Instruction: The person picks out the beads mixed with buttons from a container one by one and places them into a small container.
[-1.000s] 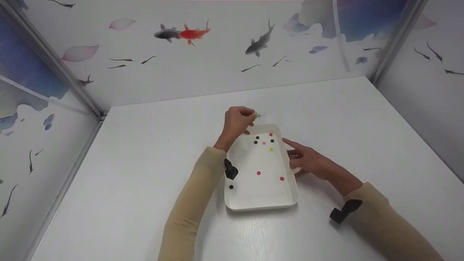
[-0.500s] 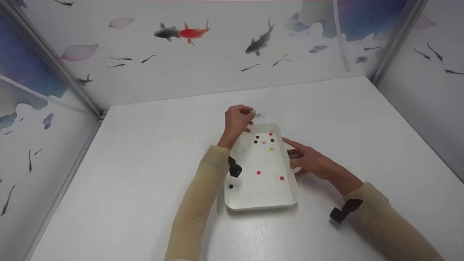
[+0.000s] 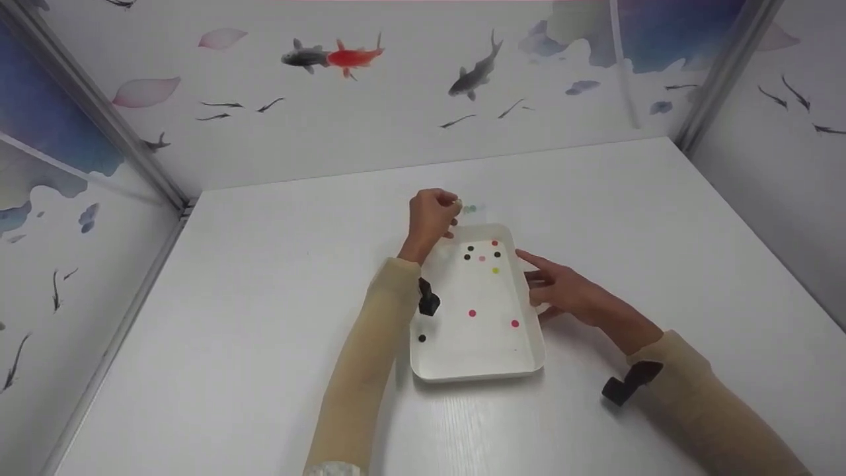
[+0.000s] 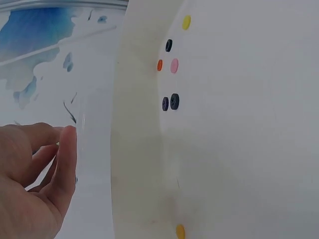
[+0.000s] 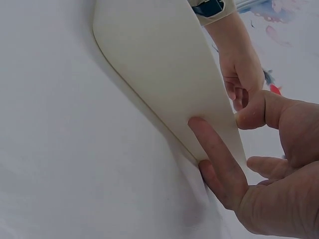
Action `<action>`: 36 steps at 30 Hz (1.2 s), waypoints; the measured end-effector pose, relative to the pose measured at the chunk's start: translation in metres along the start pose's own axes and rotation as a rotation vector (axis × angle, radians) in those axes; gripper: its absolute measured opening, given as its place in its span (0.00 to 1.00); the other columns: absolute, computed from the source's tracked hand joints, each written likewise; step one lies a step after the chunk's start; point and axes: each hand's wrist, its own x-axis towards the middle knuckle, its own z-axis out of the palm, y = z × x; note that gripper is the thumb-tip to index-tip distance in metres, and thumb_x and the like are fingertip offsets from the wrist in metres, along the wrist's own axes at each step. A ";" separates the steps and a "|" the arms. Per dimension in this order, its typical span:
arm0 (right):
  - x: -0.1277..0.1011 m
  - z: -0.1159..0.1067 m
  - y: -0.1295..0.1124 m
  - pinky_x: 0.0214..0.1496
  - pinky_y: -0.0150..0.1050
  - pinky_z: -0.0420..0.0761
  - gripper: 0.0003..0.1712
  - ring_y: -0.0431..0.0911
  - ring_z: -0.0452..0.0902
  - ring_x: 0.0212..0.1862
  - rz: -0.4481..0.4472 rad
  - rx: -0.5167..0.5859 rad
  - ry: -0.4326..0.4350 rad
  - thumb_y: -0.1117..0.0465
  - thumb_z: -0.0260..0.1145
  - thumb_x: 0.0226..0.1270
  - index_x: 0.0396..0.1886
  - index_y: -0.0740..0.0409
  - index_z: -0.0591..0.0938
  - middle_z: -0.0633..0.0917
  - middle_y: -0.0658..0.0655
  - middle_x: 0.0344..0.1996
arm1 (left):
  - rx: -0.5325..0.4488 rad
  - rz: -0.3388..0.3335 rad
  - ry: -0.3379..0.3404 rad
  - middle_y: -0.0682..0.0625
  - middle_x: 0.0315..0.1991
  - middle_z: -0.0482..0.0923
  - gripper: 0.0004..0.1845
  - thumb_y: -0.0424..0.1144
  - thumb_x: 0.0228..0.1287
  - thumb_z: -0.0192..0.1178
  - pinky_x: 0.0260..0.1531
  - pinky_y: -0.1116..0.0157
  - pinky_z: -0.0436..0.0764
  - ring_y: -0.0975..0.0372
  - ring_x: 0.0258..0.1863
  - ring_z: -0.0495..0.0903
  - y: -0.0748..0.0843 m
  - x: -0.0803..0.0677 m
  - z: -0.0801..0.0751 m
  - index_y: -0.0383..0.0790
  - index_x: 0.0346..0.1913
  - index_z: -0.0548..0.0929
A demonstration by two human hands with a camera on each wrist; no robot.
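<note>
A white tray (image 3: 532, 344) lies mid-table with several coloured buttons (image 3: 472, 313) scattered in it, more of them (image 4: 174, 65) near its far end. My left hand (image 3: 433, 213) hovers just past the tray's far left corner, its fingers (image 4: 66, 152) curled on a small clear container (image 3: 470, 209) with something green in it; its faint see-through wall (image 4: 87, 129) stands beside the tray's end wall (image 4: 134, 139). My right hand (image 3: 554, 285) rests on the tray's right side, index finger (image 5: 214, 149) straight along the outer wall (image 5: 164, 64), thumb on the rim.
The white table (image 3: 264, 297) is boxed in by fish-printed panels (image 3: 330, 99) at the back and both sides. Black wrist cameras (image 3: 628, 383) sit on both beige sleeves. One black button (image 3: 422, 338) lies by the tray's near left wall.
My left hand has crept slightly left and back beside the tray's far corner, with the forearm swinging in. The right hand and the tray have stayed put.
</note>
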 end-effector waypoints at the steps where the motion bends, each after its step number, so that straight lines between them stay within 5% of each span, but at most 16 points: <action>1: 0.000 0.000 0.000 0.51 0.46 0.87 0.52 0.58 0.71 0.70 0.003 -0.001 0.002 0.66 0.60 0.61 0.81 0.31 0.51 0.65 0.62 0.76 | 0.008 0.000 -0.001 0.44 0.41 0.84 0.12 0.35 0.70 0.61 0.24 0.71 0.85 0.62 0.31 0.83 0.000 0.001 0.001 0.35 0.52 0.84; 36: 0.000 -0.002 0.001 0.50 0.44 0.87 0.52 0.57 0.72 0.69 -0.009 0.022 -0.023 0.66 0.61 0.61 0.81 0.32 0.51 0.65 0.62 0.75 | -0.004 -0.018 -0.030 0.44 0.42 0.85 0.12 0.35 0.71 0.61 0.21 0.74 0.82 0.64 0.27 0.82 -0.007 -0.001 -0.007 0.34 0.52 0.84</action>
